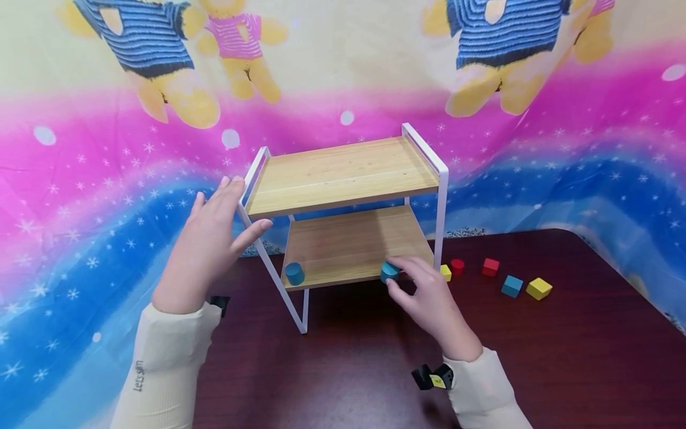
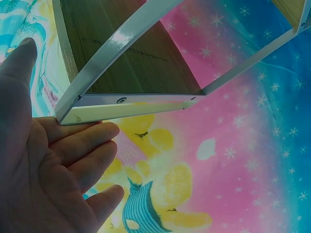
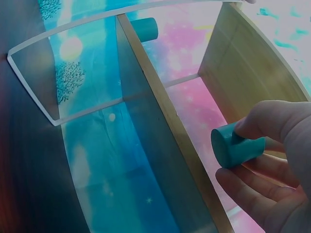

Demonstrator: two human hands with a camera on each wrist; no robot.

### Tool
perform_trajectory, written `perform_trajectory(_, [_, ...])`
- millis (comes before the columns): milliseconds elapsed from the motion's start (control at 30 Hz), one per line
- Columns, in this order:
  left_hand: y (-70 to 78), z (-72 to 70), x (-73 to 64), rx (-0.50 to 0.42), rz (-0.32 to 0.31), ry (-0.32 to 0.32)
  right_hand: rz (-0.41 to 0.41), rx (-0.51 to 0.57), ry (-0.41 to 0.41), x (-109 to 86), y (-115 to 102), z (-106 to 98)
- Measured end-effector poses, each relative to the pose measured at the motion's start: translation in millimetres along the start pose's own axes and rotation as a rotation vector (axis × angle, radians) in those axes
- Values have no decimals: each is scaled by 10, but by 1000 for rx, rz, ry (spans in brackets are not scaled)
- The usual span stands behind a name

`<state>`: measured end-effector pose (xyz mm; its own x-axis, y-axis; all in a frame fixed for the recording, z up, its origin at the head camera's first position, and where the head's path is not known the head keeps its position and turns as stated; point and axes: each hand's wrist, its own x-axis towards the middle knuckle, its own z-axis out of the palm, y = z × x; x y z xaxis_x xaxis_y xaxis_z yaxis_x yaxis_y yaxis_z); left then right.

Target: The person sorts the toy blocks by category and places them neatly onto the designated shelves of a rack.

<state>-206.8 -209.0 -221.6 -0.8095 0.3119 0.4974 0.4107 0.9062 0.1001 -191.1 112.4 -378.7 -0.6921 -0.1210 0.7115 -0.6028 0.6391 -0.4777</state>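
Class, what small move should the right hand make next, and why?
Probably lower the held blue cylinder onto the lower shelf: the right hand pinches it near that shelf's front edge, a gap shows between, and another blue cylinder stands there.

A dark red-brown table [image 1: 332, 375] spans the lower frame. Mid-frame stands a white-framed wooden shelf [image 1: 343, 173], a blue cylinder [image 1: 295, 274] at its lower board's [image 1: 354, 238] left front. At right lie a red cylinder [image 1: 457, 267], red block [image 1: 490, 267], blue block [image 1: 512, 286] and two yellow blocks [image 1: 539, 289].
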Motion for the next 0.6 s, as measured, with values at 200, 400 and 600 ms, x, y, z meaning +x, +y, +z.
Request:
perform_trajectory(200, [-2,-7,1,1,-7,-6,-7,20,-9,60,-54,55])
perform_trajectory(400, [-10,-7,3,3,-7,-8,-10,42,-22,111,-87,98])
perform_trajectory(600, [-6,-9,5,-4,-12,-13,-7,61,-43,159,-107,141])
